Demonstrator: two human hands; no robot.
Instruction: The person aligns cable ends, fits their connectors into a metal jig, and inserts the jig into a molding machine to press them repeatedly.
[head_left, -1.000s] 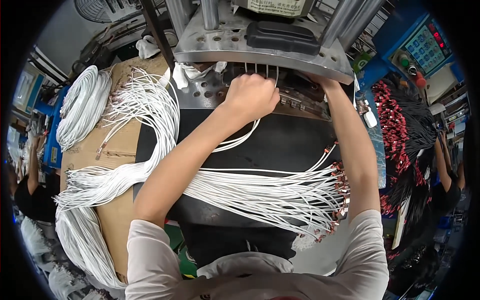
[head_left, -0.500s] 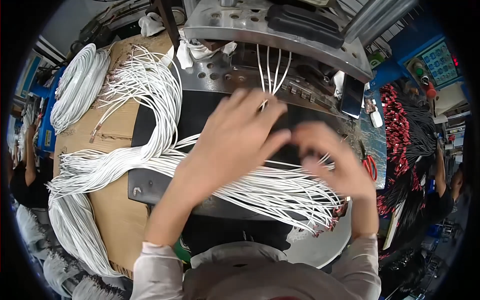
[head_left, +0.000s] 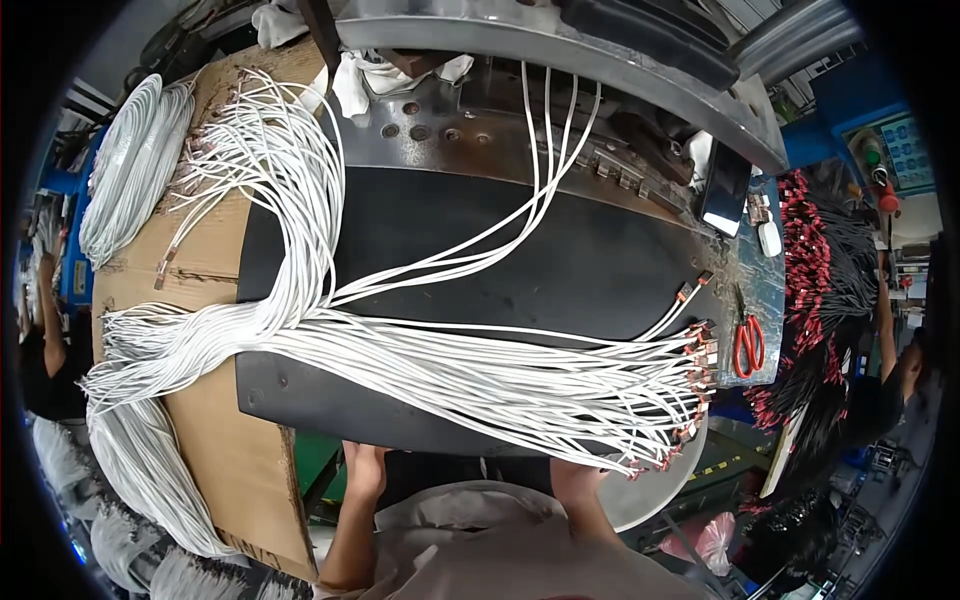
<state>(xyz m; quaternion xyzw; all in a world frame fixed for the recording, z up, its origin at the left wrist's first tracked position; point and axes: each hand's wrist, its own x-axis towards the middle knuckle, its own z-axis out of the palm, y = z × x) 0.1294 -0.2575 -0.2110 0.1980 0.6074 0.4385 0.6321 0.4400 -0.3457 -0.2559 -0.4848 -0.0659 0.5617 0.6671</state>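
Note:
Both my hands are low at the near edge of a black work board [head_left: 430, 215]. The fingers of my left hand [head_left: 365, 468] are hidden under that edge, left of my lap. My right hand [head_left: 577, 482] is by the edge below the cable ends, and its fingers are hidden too. A thick bundle of white cables [head_left: 470, 370] lies across the board, its small metal-tipped ends at the right. A few white cables [head_left: 510, 235] rise from the bundle into the metal machine [head_left: 430, 38] at the back.
Red-handled scissors [head_left: 748, 347] and a phone [head_left: 726, 195] lie to the right. Coiled white cables [head_left: 130, 180] rest on cardboard [head_left: 245, 460] at the left. Black cables with red ends [head_left: 805, 260] hang at far right. People work at both sides.
My hands have drawn back from above the board to its near edge. The cables in the machine are no longer touched, and the view has shifted slightly.

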